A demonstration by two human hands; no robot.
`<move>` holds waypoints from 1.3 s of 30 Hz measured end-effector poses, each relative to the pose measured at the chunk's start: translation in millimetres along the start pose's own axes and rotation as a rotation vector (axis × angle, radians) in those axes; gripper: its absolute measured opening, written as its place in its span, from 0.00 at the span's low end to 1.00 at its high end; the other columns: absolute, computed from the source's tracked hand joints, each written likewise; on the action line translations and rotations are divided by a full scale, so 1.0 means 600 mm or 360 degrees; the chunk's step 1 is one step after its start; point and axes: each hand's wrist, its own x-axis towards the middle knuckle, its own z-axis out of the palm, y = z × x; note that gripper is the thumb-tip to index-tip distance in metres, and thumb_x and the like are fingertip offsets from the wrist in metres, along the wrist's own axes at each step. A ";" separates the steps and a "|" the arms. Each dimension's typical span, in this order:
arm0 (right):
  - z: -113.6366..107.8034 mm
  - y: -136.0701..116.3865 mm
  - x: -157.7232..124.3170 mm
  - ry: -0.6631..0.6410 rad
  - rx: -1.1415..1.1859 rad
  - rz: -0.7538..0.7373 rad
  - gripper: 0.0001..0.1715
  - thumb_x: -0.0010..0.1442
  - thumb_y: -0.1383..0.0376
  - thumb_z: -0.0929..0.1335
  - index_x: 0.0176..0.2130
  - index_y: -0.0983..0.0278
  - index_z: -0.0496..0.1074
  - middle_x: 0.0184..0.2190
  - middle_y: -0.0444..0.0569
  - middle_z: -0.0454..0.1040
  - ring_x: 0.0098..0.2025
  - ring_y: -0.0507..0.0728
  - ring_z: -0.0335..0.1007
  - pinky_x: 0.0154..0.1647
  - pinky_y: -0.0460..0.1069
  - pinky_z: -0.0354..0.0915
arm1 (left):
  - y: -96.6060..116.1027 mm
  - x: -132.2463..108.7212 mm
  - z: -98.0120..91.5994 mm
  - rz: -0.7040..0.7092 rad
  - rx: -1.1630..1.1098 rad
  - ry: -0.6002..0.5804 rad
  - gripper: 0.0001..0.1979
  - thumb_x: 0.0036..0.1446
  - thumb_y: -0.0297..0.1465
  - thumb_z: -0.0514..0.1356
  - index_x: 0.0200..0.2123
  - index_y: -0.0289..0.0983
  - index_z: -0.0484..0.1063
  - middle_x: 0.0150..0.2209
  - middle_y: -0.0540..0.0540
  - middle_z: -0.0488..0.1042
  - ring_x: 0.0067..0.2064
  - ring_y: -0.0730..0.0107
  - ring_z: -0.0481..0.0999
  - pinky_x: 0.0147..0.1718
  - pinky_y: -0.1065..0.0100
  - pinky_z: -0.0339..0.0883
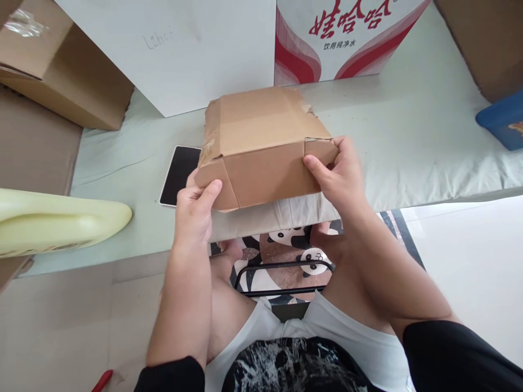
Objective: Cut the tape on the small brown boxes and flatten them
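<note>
A brown cardboard box (265, 171) is tilted toward me above the front edge of the covered table, with flaps folded out at its two near corners. My left hand (196, 204) pinches the left flap, thumb on the front face and fingers behind. On the other side my right hand (341, 171) grips the right flap in the same way, its fingers partly hidden behind the cardboard. The box's far right edge looks torn, and tape shows along its left side. A dark flat device with a white rim (177, 177) lies just left of the box, partly covered by it.
Behind the box stand a large white carton (204, 60) and red-and-white printed packaging (351, 43). Cardboard boxes (81, 76) fill the left, near a pale yellow plastic object (65, 220). A blue container (504, 122) sits at right. A panda-patterned mat (273, 253) lies below.
</note>
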 end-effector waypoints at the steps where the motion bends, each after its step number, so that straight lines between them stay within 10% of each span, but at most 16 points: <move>1: -0.002 0.005 0.001 -0.0005 -0.0015 -0.0005 0.29 0.59 0.44 0.75 0.46 0.56 0.62 0.31 0.42 0.71 0.26 0.54 0.67 0.29 0.53 0.70 | 0.001 0.000 0.001 0.0042 0.0043 -0.0004 0.12 0.44 0.38 0.76 0.25 0.39 0.78 0.34 0.49 0.80 0.46 0.64 0.81 0.47 0.65 0.79; 6: -0.004 0.024 0.003 -0.0035 -0.0209 0.0007 0.31 0.57 0.49 0.76 0.51 0.55 0.62 0.31 0.43 0.70 0.29 0.58 0.68 0.37 0.58 0.73 | 0.003 0.000 0.002 0.0038 0.0227 -0.0033 0.14 0.48 0.41 0.74 0.27 0.38 0.78 0.28 0.51 0.73 0.30 0.73 0.73 0.27 0.74 0.70; 13: -0.009 0.026 0.013 -0.0098 -0.0464 0.0225 0.48 0.53 0.47 0.75 0.64 0.60 0.60 0.53 0.63 0.74 0.47 0.71 0.74 0.49 0.69 0.71 | -0.007 0.007 0.005 -0.0337 0.0118 0.0137 0.28 0.45 0.35 0.76 0.48 0.46 0.70 0.45 0.47 0.77 0.34 0.69 0.79 0.30 0.68 0.72; 18: -0.011 0.011 0.013 -0.0287 -0.0382 0.0074 0.28 0.55 0.55 0.71 0.55 0.59 0.69 0.46 0.55 0.78 0.46 0.67 0.74 0.48 0.65 0.72 | -0.010 0.008 0.011 -0.0527 0.0014 -0.0097 0.23 0.46 0.43 0.75 0.42 0.40 0.75 0.36 0.46 0.79 0.30 0.67 0.78 0.28 0.67 0.68; 24: -0.005 -0.015 0.004 -0.0338 -0.0085 -0.0412 0.14 0.56 0.61 0.70 0.44 0.58 0.73 0.46 0.52 0.78 0.47 0.62 0.74 0.49 0.60 0.73 | 0.002 0.003 0.015 -0.0444 -0.0281 -0.0041 0.25 0.41 0.42 0.76 0.43 0.41 0.78 0.43 0.46 0.85 0.47 0.53 0.84 0.47 0.56 0.79; 31: -0.014 -0.017 0.000 -0.0438 0.0595 -0.0247 0.32 0.63 0.36 0.65 0.38 0.56 0.82 0.56 0.53 0.78 0.66 0.67 0.69 0.65 0.64 0.69 | 0.016 0.001 0.008 -0.0147 -0.0499 -0.0100 0.29 0.39 0.49 0.77 0.41 0.40 0.78 0.38 0.47 0.86 0.54 0.48 0.83 0.56 0.56 0.78; 35: -0.016 -0.009 0.001 -0.0748 0.0747 0.0022 0.32 0.65 0.37 0.64 0.44 0.56 0.83 0.46 0.50 0.83 0.54 0.64 0.80 0.60 0.62 0.74 | 0.017 0.007 -0.005 -0.0227 -0.0387 -0.0099 0.27 0.40 0.48 0.76 0.38 0.39 0.77 0.33 0.46 0.85 0.58 0.46 0.82 0.55 0.57 0.79; 39: -0.004 -0.010 -0.001 -0.0449 0.0952 0.0046 0.39 0.57 0.31 0.67 0.47 0.58 0.81 0.47 0.51 0.84 0.50 0.65 0.82 0.53 0.60 0.77 | 0.015 0.015 -0.014 -0.0197 -0.0401 -0.0142 0.25 0.38 0.44 0.77 0.38 0.38 0.78 0.33 0.47 0.86 0.54 0.47 0.84 0.55 0.56 0.80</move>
